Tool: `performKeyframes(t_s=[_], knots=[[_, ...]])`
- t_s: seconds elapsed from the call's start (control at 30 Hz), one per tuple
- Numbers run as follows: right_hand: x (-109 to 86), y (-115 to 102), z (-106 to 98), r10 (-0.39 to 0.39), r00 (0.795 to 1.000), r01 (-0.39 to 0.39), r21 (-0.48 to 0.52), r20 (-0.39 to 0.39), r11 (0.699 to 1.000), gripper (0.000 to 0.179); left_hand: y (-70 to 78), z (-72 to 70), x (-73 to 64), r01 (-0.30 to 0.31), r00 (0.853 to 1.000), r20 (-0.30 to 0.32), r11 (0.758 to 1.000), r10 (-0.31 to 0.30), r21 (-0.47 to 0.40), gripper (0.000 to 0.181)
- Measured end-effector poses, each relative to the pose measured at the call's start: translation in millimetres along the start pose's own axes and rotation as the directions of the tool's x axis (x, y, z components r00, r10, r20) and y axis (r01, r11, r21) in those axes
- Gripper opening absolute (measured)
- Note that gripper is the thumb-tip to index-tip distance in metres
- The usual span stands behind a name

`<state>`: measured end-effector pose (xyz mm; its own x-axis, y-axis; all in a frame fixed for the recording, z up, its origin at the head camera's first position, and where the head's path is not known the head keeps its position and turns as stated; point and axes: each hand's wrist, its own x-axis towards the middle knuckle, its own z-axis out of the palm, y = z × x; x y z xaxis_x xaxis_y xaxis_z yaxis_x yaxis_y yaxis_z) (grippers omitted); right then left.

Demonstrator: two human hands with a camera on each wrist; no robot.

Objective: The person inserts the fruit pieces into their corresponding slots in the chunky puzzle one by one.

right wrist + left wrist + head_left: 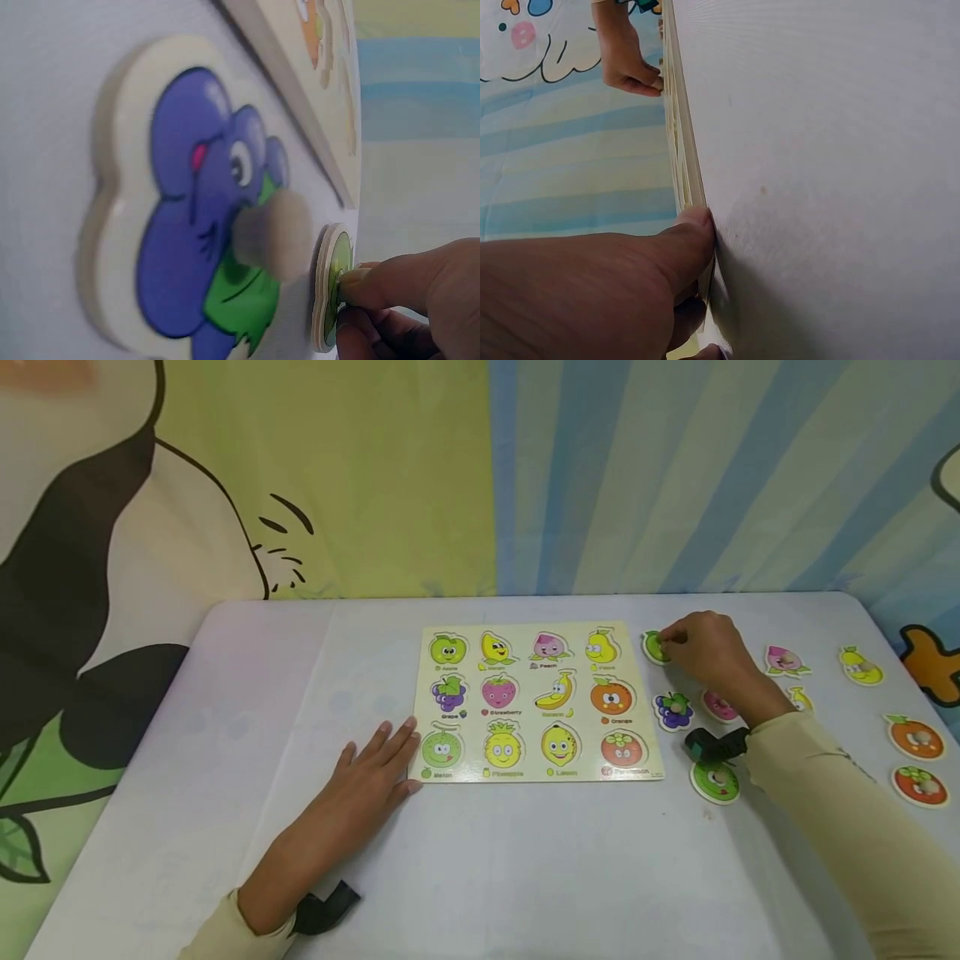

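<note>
At the lower left of the head view, a left sleeve (240, 927) and black strap (328, 910) lead to the left hand (367, 781), its fingers straight and spread, touching the left edge of the board (473, 735). The board lies mid-frame on the white counter (525, 868), printed with fruits in three rows.

To its right, nearest first, are the melon piece (712, 783) and persimmon piece (920, 787), the latter at far right. Beyond them lie the orange piece (917, 738), grape piece (672, 712), pink piece (718, 706) and yellow piece (800, 699), the last two partly behind the right arm.

Farther up, the right hand (708, 647) pinches a green piece (654, 647) just beside the board's upper right corner; whether it is lifted cannot be told. The pear piece (861, 667) and peach piece (783, 660) lie rightward. A patterned backdrop (360, 485) rises behind the counter.
</note>
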<state>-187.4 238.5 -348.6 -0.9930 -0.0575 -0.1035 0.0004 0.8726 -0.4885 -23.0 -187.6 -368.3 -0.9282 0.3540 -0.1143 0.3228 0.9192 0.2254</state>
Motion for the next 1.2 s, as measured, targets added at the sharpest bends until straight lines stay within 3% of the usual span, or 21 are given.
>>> performKeyframes(t_s=[0.57, 0.9, 1.2], knots=[[-1.4, -38.2, -5.3, -0.101, 0.995, 0.103, 0.071, -0.026, 0.992, 0.021, 1.5, 3.4, 5.9, -0.014, 1.000, 0.010, 1.000, 0.014, -0.017, 0.067], [9.0, -85.4, 16.9, -0.150, 0.988, 0.143, 0.151, 0.038, 0.978, 0.020, -1.8, 1.0, 2.5, 0.013, 1.000, 0.022, 0.999, -0.012, -0.037, 0.065], [18.2, -123.1, 41.9, -0.163, 0.983, 0.148, 0.162, 0.082, 0.976, 0.017, -0.9, 0.3, 2.2, -0.006, 1.000, 0.009, 0.999, 0.006, -0.036, 0.064]])
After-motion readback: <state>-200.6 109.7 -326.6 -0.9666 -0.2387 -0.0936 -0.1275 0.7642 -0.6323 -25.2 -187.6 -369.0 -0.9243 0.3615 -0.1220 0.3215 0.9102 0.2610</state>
